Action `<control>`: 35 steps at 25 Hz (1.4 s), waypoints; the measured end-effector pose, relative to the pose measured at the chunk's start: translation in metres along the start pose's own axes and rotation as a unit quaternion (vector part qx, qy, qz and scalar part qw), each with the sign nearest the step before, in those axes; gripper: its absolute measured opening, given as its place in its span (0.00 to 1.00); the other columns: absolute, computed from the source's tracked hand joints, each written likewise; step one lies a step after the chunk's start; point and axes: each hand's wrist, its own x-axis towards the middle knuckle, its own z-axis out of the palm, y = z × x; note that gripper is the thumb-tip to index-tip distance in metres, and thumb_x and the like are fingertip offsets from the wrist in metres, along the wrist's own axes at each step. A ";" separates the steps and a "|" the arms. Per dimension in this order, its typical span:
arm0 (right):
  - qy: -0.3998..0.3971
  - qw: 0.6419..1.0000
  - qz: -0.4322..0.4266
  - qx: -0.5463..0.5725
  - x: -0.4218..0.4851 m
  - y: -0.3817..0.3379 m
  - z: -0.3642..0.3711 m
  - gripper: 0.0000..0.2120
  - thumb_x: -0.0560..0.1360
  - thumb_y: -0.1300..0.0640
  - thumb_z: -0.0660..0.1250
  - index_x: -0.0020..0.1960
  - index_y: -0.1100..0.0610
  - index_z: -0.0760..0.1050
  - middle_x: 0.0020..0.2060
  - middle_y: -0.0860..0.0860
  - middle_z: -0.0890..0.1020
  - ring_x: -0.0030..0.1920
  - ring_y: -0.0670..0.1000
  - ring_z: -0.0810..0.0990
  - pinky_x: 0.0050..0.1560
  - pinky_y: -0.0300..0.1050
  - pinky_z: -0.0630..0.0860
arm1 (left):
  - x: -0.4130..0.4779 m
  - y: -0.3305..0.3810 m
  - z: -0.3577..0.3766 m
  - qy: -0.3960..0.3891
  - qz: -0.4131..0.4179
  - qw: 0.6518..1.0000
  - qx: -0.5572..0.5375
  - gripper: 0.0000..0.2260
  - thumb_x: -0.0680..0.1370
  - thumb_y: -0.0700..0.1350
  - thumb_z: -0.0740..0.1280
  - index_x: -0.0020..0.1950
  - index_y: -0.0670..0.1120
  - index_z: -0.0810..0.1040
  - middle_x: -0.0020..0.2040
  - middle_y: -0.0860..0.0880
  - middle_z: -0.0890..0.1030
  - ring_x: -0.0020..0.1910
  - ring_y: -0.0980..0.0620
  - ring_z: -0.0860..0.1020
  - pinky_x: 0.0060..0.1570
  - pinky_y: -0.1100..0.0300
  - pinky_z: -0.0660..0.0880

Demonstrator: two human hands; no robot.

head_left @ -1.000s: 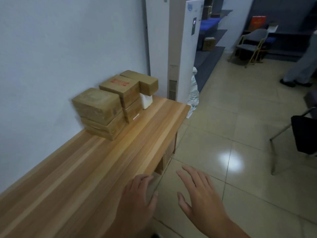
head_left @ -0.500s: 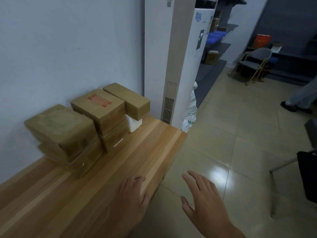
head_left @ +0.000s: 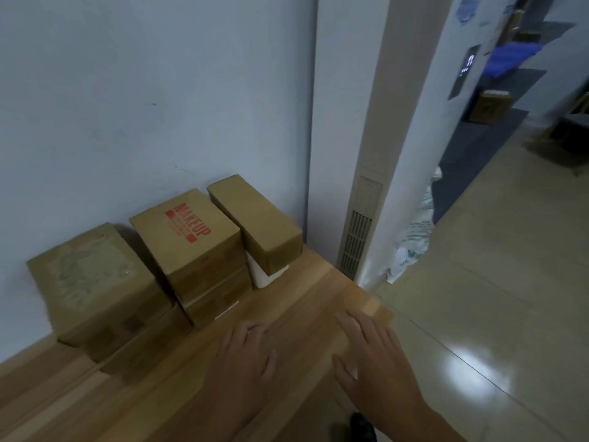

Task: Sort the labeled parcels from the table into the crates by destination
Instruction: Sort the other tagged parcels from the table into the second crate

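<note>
All down the left, met a pale wall (head_left: pixel 127 90), the biggest thing in view, with a tiled floor (head_left: pixel 478 314) spreading off to the right. Found next a tall white air-conditioning tower (head_left: pixel 398 122) standing in the corner just past the table's end. Looked down on the wooden table (head_left: pixel 143 400) running along that wall. Counted three stacks of brown parcels there, pushed hard back against the wall at that end, probably to leave the front strip free for handling.

Took the left stack (head_left: pixel 92 282) for the bulkiest, with a faded, unreadable print on top. Read MAKEUP in red on the middle parcel (head_left: pixel 188 237), set face up on another carton, likely for reading at a glance. Made out no destination label on any of them. Noted the long parcel (head_left: pixel 255 224) on the right perched across a small white box (head_left: pixel 267 277), overhanging it toward the front, seemingly for want of a flatter seat. Saw no crate anywhere, and so judged these parcels not yet sorted.

Caught the left hand (head_left: pixel 245 355) and right hand (head_left: pixel 373 355) low in view, side by side near the table's end corner, apart from the stacks. Found both flat and palm down, fingers straight and slightly spread, holding nothing. Could not tell whether resting on the wood or just above it. Judged the pair held out for a two-handed lift of a nearby carton. Spotted, smallest of all, a dark shoe toe (head_left: pixel 361 425) at the bottom edge.
</note>
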 end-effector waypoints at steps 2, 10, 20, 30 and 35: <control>-0.053 0.998 -0.021 0.017 0.041 0.029 0.007 0.33 0.75 0.45 0.67 0.77 0.51 0.66 0.75 0.49 0.69 0.73 0.52 0.70 0.72 0.52 0.67 | 0.028 0.014 0.006 0.004 -0.040 0.999 0.002 0.18 0.79 0.54 0.66 0.69 0.54 0.74 0.66 0.57 0.72 0.65 0.56 0.71 0.61 0.64 0.65; -0.149 0.978 -0.074 0.127 0.176 0.092 0.001 0.31 0.78 0.36 0.60 0.78 0.44 0.58 0.76 0.42 0.63 0.74 0.46 0.64 0.73 0.46 0.64 | 0.103 0.054 -0.007 0.068 -0.241 0.968 -0.023 0.23 0.79 0.57 0.65 0.73 0.56 0.67 0.65 0.60 0.69 0.64 0.58 0.69 0.63 0.61 0.67; -0.293 0.851 0.115 0.421 0.299 0.046 0.047 0.43 0.64 0.22 0.66 0.74 0.41 0.68 0.66 0.42 0.75 0.60 0.42 0.76 0.61 0.47 0.76 | 0.171 0.035 0.000 0.114 -0.342 0.923 -0.138 0.26 0.79 0.65 0.59 0.75 0.56 0.65 0.66 0.60 0.71 0.67 0.58 0.70 0.65 0.55 0.71; -0.301 0.746 0.141 0.577 0.308 0.044 0.052 0.30 0.63 0.30 0.77 0.61 0.38 0.80 0.55 0.42 0.86 0.53 0.43 0.85 0.48 0.46 0.84 | 0.191 0.037 0.005 0.144 -0.390 0.795 -0.442 0.29 0.68 0.75 0.66 0.65 0.65 0.71 0.59 0.65 0.80 0.56 0.69 0.77 0.52 0.68 0.76; -0.293 0.733 0.142 0.598 0.300 0.049 0.028 0.27 0.64 0.34 0.76 0.60 0.42 0.80 0.52 0.43 0.86 0.50 0.43 0.86 0.44 0.43 0.83 | 0.197 0.056 0.002 0.181 -0.393 0.718 -0.545 0.45 0.55 0.78 0.72 0.67 0.59 0.74 0.56 0.61 0.83 0.54 0.62 0.81 0.54 0.60 0.79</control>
